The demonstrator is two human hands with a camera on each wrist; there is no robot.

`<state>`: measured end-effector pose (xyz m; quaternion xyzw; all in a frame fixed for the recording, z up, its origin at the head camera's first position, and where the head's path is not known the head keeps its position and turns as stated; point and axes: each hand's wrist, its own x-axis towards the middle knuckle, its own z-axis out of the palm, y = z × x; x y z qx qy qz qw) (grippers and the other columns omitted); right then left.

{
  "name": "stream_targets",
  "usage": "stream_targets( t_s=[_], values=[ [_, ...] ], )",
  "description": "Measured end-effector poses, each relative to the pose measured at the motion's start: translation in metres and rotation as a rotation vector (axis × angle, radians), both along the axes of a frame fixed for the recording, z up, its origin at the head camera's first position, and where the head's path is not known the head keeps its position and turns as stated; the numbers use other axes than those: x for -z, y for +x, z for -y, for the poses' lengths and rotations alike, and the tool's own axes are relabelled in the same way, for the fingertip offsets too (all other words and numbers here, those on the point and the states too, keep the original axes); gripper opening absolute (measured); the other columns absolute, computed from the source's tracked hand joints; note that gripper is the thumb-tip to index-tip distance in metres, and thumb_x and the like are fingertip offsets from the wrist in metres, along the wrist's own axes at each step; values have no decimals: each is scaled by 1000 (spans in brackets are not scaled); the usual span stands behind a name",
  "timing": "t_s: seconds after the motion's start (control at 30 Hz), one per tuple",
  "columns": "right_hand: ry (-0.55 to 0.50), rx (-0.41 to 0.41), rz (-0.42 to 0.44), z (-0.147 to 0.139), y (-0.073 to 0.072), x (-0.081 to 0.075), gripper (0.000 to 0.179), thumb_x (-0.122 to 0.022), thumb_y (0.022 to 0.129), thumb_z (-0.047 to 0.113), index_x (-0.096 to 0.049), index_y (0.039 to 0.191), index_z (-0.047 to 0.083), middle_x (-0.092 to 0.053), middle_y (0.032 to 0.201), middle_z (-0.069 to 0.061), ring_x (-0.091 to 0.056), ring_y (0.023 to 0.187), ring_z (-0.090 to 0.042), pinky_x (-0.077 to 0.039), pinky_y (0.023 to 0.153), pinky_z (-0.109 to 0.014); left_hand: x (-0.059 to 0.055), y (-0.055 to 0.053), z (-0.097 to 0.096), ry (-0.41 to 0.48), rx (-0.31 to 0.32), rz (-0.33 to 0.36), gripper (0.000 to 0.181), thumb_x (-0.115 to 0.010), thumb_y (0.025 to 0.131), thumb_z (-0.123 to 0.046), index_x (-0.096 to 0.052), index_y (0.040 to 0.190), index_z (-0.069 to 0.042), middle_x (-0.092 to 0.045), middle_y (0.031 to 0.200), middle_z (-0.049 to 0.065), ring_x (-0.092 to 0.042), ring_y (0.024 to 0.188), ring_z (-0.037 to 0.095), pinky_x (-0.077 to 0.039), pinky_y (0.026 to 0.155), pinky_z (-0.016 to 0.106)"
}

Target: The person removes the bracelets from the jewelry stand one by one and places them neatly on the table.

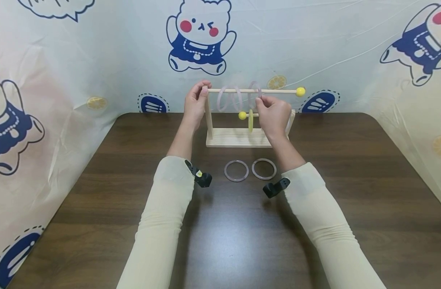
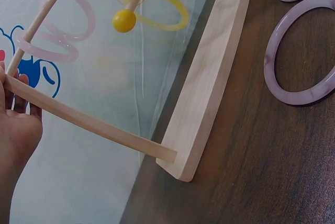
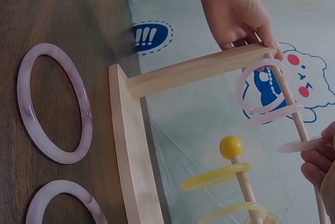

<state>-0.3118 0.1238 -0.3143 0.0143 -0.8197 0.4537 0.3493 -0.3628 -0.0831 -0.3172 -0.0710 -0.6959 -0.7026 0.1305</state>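
A wooden bangle stand [image 1: 227, 139] has an upper rod [image 1: 278, 91] tipped with a yellow ball and a lower rod tipped with another. My left hand [image 1: 196, 103] grips the top of the left post [image 2: 89, 122], where the upper rod begins. With thumb and fingers, my right hand [image 1: 275, 116] pinches a pale pink bangle [image 3: 301, 145] that encircles the upper rod. Closer to the left post, other pale pink bangles [image 2: 68, 14] hang on that rod. Yellow bangles [image 3: 215, 177] hang on the lower rod, partly hidden by my right hand in the head view.
Two mauve bangles lie flat on the brown table in front of the stand, a left one [image 1: 236, 171] and a right one [image 1: 264, 169]. A cartoon-printed cloth [image 1: 126, 48] hangs behind the table. Each sleeve carries a small black wrist camera [image 1: 204, 179].
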Motion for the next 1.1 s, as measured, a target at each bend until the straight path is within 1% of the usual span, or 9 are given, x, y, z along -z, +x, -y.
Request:
stream_targets(
  t_s=[0.27, 0.47, 0.67, 0.83, 1.1],
  values=[
    [-4, 12, -16, -2, 0, -1, 19, -70, 84, 19, -73, 91, 3, -70, 83, -12, -68, 73, -18, -51, 66, -31, 0, -1, 0, -5, 2, 3, 30, -49, 93, -25, -58, 118, -10, -58, 118, 3, -49, 111, 11, -37, 94, 22],
    [1, 27, -21, -3, 1, -1, 19, -70, 84, 20, -74, 91, 3, -70, 83, -11, -68, 71, -18, -51, 65, -31, 0, -1, 0, -20, 1, 14, 32, -49, 93, -27, -57, 119, -10, -57, 120, 2, -49, 112, 10, -36, 96, 22],
    [9, 49, -35, -5, 1, 1, 16, -70, 83, 20, -75, 89, 5, -70, 81, -9, -67, 69, -17, -50, 64, -30, 0, -1, 1, -11, 5, 8, 31, -49, 93, -26, -58, 118, -10, -57, 119, 3, -49, 112, 11, -36, 95, 22],
    [7, 59, -37, -6, 2, 2, 18, -70, 83, 21, -74, 90, 6, -70, 82, -9, -67, 70, -16, -50, 64, -29, 0, 0, 0, -13, 2, 8, 31, -49, 93, -26, -58, 118, -10, -57, 119, 3, -49, 111, 11, -36, 94, 22],
    [-20, 53, -79, -7, 2, 3, 16, -71, 82, 16, -74, 89, 3, -70, 82, -12, -67, 71, -18, -51, 65, -30, -1, 1, 0, -5, 2, 9, 32, -49, 93, -25, -57, 119, -8, -58, 119, 3, -49, 111, 12, -37, 94, 23]
  ],
)
